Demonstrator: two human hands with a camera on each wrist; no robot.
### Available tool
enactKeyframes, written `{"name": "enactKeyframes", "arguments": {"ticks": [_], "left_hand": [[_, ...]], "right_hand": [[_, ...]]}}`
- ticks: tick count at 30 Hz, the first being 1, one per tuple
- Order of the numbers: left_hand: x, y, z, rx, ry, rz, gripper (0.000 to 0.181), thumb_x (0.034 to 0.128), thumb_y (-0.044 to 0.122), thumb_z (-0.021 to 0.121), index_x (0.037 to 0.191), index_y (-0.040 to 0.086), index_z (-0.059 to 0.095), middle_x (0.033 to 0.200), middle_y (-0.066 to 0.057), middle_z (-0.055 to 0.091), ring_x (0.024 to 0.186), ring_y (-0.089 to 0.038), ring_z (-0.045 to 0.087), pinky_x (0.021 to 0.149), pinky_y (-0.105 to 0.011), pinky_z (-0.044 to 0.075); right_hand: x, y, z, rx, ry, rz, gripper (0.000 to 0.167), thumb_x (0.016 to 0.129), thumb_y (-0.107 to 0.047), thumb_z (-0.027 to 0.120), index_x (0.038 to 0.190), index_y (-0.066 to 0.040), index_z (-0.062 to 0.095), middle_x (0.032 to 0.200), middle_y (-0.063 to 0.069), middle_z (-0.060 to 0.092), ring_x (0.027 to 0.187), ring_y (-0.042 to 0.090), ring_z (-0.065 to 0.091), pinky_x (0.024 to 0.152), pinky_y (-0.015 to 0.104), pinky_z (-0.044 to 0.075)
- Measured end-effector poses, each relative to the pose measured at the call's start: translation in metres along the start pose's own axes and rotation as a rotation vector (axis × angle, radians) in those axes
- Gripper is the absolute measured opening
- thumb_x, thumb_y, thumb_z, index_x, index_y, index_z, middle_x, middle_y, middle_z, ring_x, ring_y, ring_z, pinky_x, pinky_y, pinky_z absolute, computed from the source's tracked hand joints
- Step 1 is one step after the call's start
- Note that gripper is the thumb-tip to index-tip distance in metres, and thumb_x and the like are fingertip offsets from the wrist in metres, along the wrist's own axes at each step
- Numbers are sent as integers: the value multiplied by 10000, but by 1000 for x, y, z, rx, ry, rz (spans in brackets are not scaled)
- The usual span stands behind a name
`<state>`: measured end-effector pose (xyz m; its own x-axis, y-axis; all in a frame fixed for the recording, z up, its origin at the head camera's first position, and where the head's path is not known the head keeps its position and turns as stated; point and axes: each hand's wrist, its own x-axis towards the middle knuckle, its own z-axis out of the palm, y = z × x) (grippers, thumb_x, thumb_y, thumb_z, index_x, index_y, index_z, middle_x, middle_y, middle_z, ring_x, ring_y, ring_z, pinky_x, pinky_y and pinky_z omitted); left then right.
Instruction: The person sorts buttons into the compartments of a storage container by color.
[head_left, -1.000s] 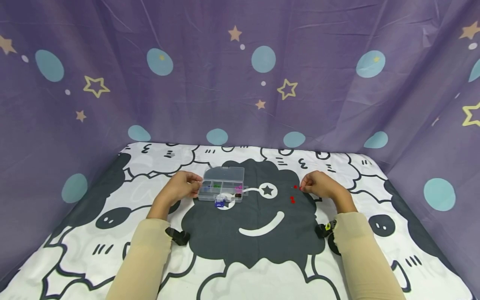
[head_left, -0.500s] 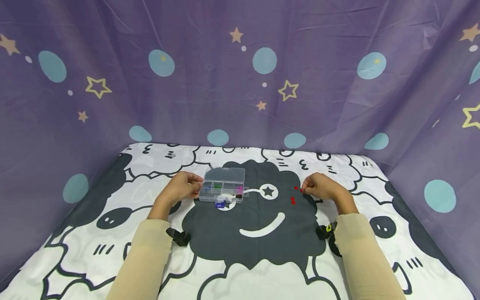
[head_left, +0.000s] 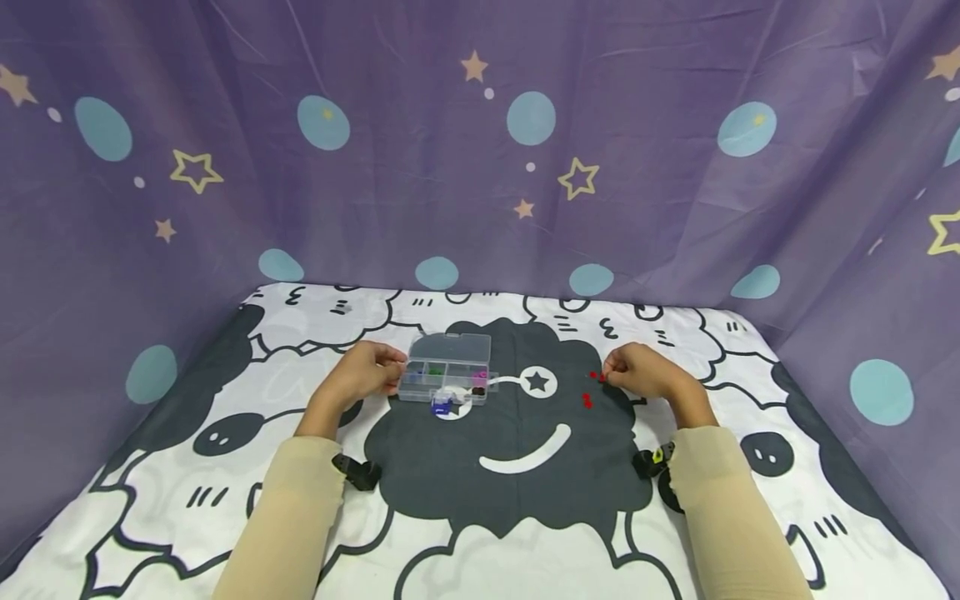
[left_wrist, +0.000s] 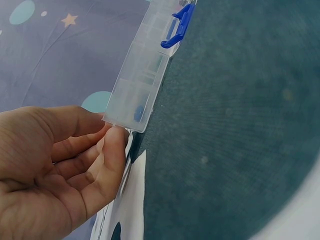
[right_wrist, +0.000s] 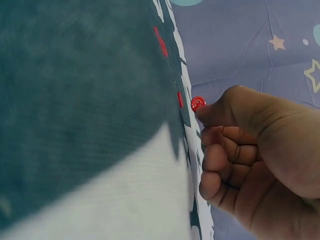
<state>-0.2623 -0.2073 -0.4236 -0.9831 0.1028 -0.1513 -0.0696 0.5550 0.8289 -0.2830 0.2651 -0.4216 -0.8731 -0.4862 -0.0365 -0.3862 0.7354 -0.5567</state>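
Observation:
A clear plastic compartment box point(head_left: 471, 350) stands on the cloth with its lid raised. Several small pieces lie inside it: green, pink, blue and dark. My left hand point(head_left: 363, 371) pinches the box's left end between thumb and fingers; in the left wrist view the thumb meets the box corner point(left_wrist: 125, 107). A blue clasp point(left_wrist: 178, 30) sticks out at the box's front. My right hand point(head_left: 645, 371) pinches a round red button point(right_wrist: 198, 103) between thumb and index finger, just over the cloth. The other fingers are curled beneath.
Close to my right hand lies a loose red button point(head_left: 592, 375), with more red buttons point(head_left: 587, 402) touching each other a bit nearer. The table carries a white and dark cartoon cloth point(head_left: 517, 500). A purple curtain point(head_left: 420, 167) hangs behind and at both sides.

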Motion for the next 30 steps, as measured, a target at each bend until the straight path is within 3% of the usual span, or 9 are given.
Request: {"name": "enactKeyframes", "arguments": {"ticks": [9,18,30], "left_hand": [[0,0,0,-8,3,-5,276,1026,75,607,1272,-40,650,1040,-170,671,759,-173,681,674,-302,617],[0,-2,0,2,5,4,273,1026,84,616,1262,-47,652,1018,-161,669,745,-162,678,665,-297,615],[-1,1,0,-7,4,-2,278,1020,81,624,1265,-48,652,984,-163,654,744,-169,672,668,-294,618]], "right_hand": [[3,-6,-1,-10,3,6,90,916,-24,646,851,-56,700,661,-63,567,593,115,477,560,267,409],[10,-15,-4,-24,6,-51,101,914,-13,634,842,-61,686,654,-73,558,587,98,466,549,256,397],[30,-42,1,-78,-33,-117,115,917,-12,664,829,-85,670,717,-52,596,660,101,517,663,289,455]]}}
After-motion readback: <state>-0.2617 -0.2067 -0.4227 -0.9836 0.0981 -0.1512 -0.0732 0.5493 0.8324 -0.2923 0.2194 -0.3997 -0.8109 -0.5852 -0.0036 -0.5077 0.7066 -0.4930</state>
